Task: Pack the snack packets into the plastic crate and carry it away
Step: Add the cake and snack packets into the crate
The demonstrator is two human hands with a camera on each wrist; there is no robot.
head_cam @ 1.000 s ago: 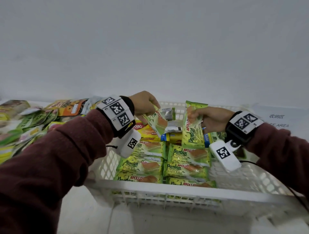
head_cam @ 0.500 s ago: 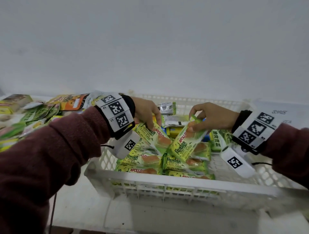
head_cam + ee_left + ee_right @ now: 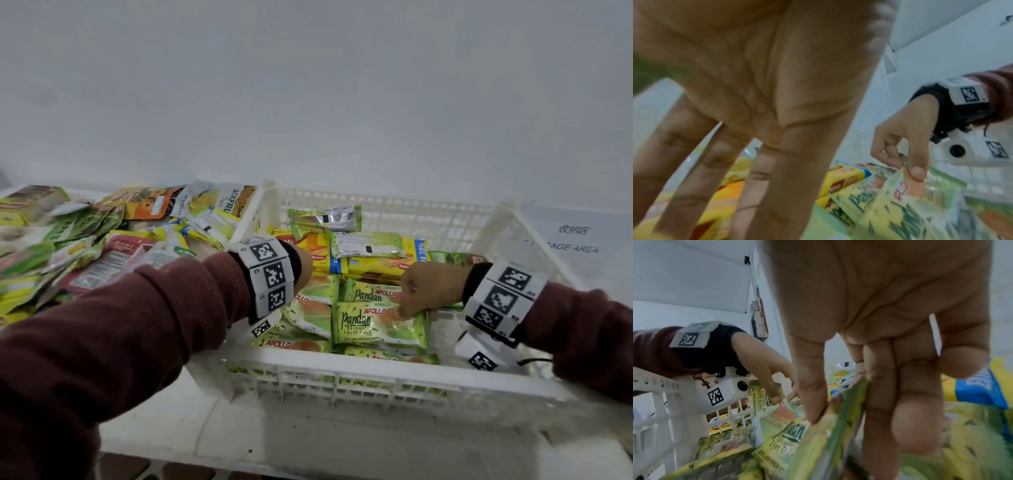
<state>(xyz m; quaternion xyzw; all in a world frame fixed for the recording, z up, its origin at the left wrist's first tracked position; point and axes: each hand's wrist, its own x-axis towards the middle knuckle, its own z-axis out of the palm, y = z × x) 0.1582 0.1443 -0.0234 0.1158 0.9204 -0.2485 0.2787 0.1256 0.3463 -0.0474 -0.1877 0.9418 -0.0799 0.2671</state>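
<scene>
Lying flat on the top layer inside the white slotted plastic crate (image 3: 373, 371), the green Pandan layer-cake packet (image 3: 378, 325) has its long axis running left to right, printed face up, its lettering upright to the wearer. The right hand (image 3: 430, 291) pinches the packet's right end between thumb and fingers; the right wrist view shows the crimped edge wedged between them. The left hand (image 3: 303, 267) reaches into the crate's left side, largely hidden behind its own wrist in the head view. The right wrist view shows its fingertips (image 3: 775, 398) pressing down on another green Pandan packet (image 3: 774, 404), and the left wrist view shows its fingers spread straight. Outside the crate's left wall lies a heap of loose snack packets (image 3: 85, 240).
</scene>
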